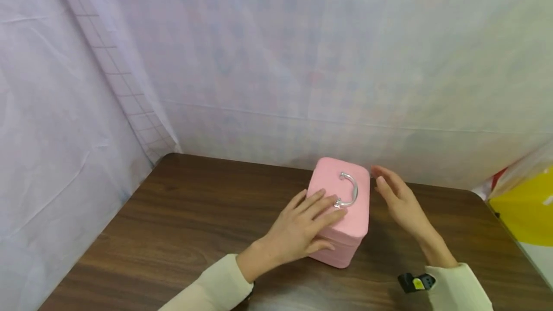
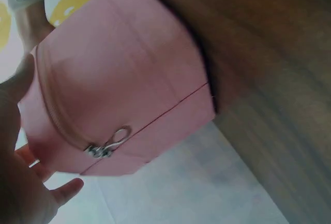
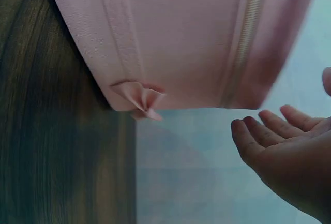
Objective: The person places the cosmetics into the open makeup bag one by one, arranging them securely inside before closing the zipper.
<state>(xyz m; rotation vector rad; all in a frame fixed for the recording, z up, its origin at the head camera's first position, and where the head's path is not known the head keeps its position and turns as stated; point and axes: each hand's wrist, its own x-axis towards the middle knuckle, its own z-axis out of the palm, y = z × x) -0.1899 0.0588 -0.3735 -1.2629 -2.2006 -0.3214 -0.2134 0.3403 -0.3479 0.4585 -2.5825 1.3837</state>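
Observation:
A pink box-shaped zip-up case (image 1: 330, 176) stands on the table, with a curved silver handle (image 1: 355, 190) on its lid. My left hand (image 1: 298, 229) rests on the near left part of the lid, fingers straight and spread, fingertips close to the handle. Just off the far right corner of the case is my right hand (image 1: 402, 204), its fingers loosely bent and holding nothing. Metal zip pulls (image 2: 106, 149) hang at one end of the zip in the left wrist view. The right wrist view shows a pink bow (image 3: 142, 98) low on the side and the zip (image 3: 249, 25) near the lid.
Under the case is a dark wood-grain table (image 1: 207, 215). A pale patterned curtain (image 1: 276, 61) hangs along the table's back edge, and white cloth (image 1: 65, 124) hangs at the left. Something yellow (image 1: 524, 205) lies beyond the right edge.

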